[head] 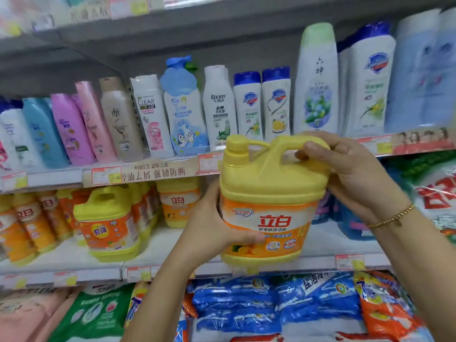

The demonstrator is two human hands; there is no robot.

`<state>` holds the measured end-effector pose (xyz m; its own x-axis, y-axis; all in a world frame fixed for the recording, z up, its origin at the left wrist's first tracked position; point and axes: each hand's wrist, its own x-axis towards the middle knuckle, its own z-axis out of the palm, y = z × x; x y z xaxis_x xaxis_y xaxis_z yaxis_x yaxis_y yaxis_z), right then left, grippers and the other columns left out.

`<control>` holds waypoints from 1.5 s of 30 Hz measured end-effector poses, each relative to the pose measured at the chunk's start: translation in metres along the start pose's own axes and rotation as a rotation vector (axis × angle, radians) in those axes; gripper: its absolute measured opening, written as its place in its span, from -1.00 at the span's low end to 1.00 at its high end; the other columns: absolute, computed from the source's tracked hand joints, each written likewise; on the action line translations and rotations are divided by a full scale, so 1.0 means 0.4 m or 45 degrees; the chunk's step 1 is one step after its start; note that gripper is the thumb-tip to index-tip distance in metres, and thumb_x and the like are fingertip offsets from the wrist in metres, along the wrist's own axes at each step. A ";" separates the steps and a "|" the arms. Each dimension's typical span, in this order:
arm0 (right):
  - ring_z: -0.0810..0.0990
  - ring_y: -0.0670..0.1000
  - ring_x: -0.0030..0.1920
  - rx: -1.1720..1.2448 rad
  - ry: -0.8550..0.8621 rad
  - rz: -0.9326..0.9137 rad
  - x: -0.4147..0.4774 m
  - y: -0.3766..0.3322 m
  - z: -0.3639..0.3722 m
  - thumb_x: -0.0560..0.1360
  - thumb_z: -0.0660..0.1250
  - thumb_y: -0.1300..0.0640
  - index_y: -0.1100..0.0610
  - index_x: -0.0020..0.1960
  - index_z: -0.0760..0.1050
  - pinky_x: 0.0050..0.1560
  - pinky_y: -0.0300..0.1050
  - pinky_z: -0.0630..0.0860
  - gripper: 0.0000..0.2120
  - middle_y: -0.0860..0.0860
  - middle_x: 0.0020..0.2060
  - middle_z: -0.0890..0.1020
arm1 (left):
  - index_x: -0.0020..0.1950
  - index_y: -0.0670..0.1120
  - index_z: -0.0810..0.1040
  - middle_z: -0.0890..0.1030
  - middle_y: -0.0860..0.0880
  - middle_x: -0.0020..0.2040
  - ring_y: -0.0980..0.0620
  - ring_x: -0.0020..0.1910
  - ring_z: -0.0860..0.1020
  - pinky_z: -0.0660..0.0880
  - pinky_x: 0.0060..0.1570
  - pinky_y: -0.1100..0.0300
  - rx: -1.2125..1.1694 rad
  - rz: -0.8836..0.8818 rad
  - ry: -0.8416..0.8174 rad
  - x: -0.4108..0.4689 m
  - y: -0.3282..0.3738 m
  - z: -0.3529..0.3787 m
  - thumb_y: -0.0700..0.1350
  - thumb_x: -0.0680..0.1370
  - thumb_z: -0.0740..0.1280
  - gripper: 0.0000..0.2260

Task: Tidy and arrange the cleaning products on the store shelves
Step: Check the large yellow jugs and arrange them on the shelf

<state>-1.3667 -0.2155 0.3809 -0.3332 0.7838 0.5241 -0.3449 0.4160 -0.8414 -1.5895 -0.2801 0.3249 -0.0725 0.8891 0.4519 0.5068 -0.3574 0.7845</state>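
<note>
Before the middle shelf (pixel 167 245): I hold the yellow jug (pixel 269 193) upright with both hands, its label toward me.
Left side: my left grip (pixel 212 225) is clamped on the lower body of the jug, thumb across the orange label.
Right side: my right grip (pixel 350 169) is curled around the handle (pixel 283 144) on top; a gold bracelet (pixel 392 218) is on the wrist.
Same shelf, further left: other yellow jugs (pixel 108 223) stand there.
Upper shelf: shampoo bottles (pixel 217 104) in a row.
Lowest level: blue bags (pixel 246 307).

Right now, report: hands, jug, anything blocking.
Left hand grips yellow jug body. Right hand grips its handle. Jug held before shelf; bare space left of it.
</note>
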 end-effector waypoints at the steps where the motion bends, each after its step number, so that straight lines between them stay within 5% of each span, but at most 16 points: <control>1: 0.64 -0.04 -0.09 0.007 0.048 -0.033 -0.010 -0.001 -0.021 0.26 0.43 -0.02 0.06 0.03 0.63 -0.13 -0.23 0.56 -0.65 0.04 -0.13 0.68 | 0.25 0.19 0.42 0.62 0.29 0.05 0.32 0.02 0.59 0.56 -0.04 0.32 0.006 0.027 0.030 0.008 0.014 0.022 -0.01 0.03 0.70 -0.15; 5: 0.62 -0.18 -0.18 -0.104 0.092 -0.090 -0.065 0.051 -0.085 0.35 0.41 -0.06 -0.08 0.29 0.46 -0.27 -0.32 0.54 -0.49 -0.13 -0.07 0.65 | 0.17 0.22 0.44 0.58 0.37 0.03 0.39 -0.01 0.56 0.48 -0.14 0.48 -0.033 0.110 0.138 0.027 0.036 0.101 -0.07 0.02 0.70 -0.20; 9: 0.55 -0.11 0.22 -0.151 0.003 0.026 -0.121 0.156 -0.124 0.26 0.54 -0.04 -0.08 0.41 0.28 0.06 -0.24 0.54 -0.21 -0.16 0.19 0.57 | 0.09 0.25 0.44 0.57 0.43 -0.04 0.40 -0.06 0.56 0.47 -0.22 0.51 -0.133 0.110 0.233 0.041 0.049 0.149 0.00 -0.01 0.69 -0.24; 14: 0.57 -0.04 0.21 -0.059 0.058 0.126 -0.144 0.248 -0.122 0.12 0.61 -0.20 -0.08 0.40 0.26 0.06 -0.24 0.54 -0.05 -0.09 0.20 0.58 | 0.07 0.28 0.47 0.63 0.33 -0.04 0.35 -0.08 0.60 0.54 -0.20 0.43 -0.238 0.123 0.263 0.057 0.064 0.159 0.16 -0.10 0.64 -0.23; 22: 0.58 0.03 0.20 0.063 0.166 0.056 -0.134 0.262 -0.110 0.08 0.59 -0.25 -0.07 0.37 0.36 0.06 -0.16 0.57 -0.08 0.01 0.21 0.59 | 0.20 0.00 0.50 0.68 0.01 0.07 0.00 0.06 0.65 0.60 -0.05 0.03 -0.482 0.030 0.120 0.074 0.029 0.117 0.20 -0.10 0.66 -0.09; 26: 0.58 0.06 0.20 0.174 0.168 0.122 -0.138 0.270 -0.084 0.15 0.55 -0.29 -0.07 0.35 0.39 0.04 -0.10 0.58 -0.16 0.01 0.19 0.61 | 0.18 -0.07 0.49 0.69 -0.05 0.06 -0.02 0.03 0.66 0.60 -0.18 0.17 -0.692 -0.094 -0.049 0.066 0.008 0.073 0.10 -0.12 0.69 -0.08; 29: 0.58 0.00 0.21 0.124 0.166 0.101 -0.139 0.269 -0.065 0.20 0.48 -0.34 -0.14 0.37 0.36 0.04 -0.10 0.59 -0.20 -0.09 0.20 0.59 | 0.14 -0.05 0.51 0.70 -0.02 0.01 -0.01 -0.05 0.68 0.60 -0.31 0.16 -0.734 -0.159 0.011 0.066 -0.002 0.068 -0.05 -0.04 0.64 -0.23; 33: 0.41 -0.15 0.34 -0.236 0.119 -0.092 -0.155 0.285 -0.028 0.13 0.59 -0.17 -0.31 0.44 0.08 0.21 -0.20 0.49 0.03 -0.24 0.34 0.37 | 0.09 -0.07 0.52 0.71 0.01 -0.10 0.05 -0.22 0.68 0.58 -0.40 0.19 -0.872 -0.177 0.151 0.071 0.009 0.060 -0.20 0.12 0.53 -0.44; 36: 0.00 -0.14 0.52 -0.876 0.132 -0.413 -0.173 0.313 -0.001 0.16 0.61 -0.11 -0.32 0.48 -0.10 0.38 -0.41 0.17 0.14 0.00 0.52 -0.05 | 0.17 -0.07 0.52 0.71 -0.01 -0.06 0.03 -0.19 0.69 0.58 -0.37 0.16 -0.949 -0.164 0.199 0.067 0.022 0.045 -0.18 0.18 0.50 -0.44; 38: -0.02 0.10 0.53 -1.141 0.242 -0.758 -0.168 0.324 -0.010 0.28 0.55 -0.05 -0.25 0.50 -0.05 0.46 -0.28 0.13 0.01 0.10 0.51 -0.09 | 0.18 -0.07 0.53 0.71 -0.03 -0.04 0.03 -0.16 0.69 0.59 -0.35 0.14 -0.986 -0.166 0.190 0.057 0.030 0.043 -0.15 0.25 0.44 -0.51; 41: 0.07 0.33 0.47 -1.275 0.376 -1.123 -0.152 0.313 -0.037 0.45 0.41 -0.07 -0.17 0.41 0.15 0.47 0.18 0.15 -0.36 -0.06 0.52 -0.04 | 0.22 -0.08 0.53 0.70 -0.05 0.01 0.02 -0.15 0.69 0.58 -0.35 0.15 -0.948 -0.200 0.109 0.036 0.053 0.063 -0.10 0.23 0.49 -0.45; 45: 0.23 0.31 0.41 -1.175 0.433 -1.154 -0.153 0.274 -0.054 0.47 0.39 -0.09 -0.06 0.35 0.20 0.42 0.19 0.26 -0.45 -0.09 0.49 0.10 | 0.20 -0.02 0.60 0.66 -0.12 0.13 -0.03 0.01 0.65 0.64 -0.19 0.06 -1.049 -0.161 -0.066 0.028 0.066 0.068 0.19 0.09 0.63 -0.27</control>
<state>-1.3650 -0.2078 0.2537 -0.0234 0.0861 0.9960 0.4335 0.8986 -0.0675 -1.5537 -0.2717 0.3392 -0.0372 0.9415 0.3350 -0.2945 -0.3307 0.8966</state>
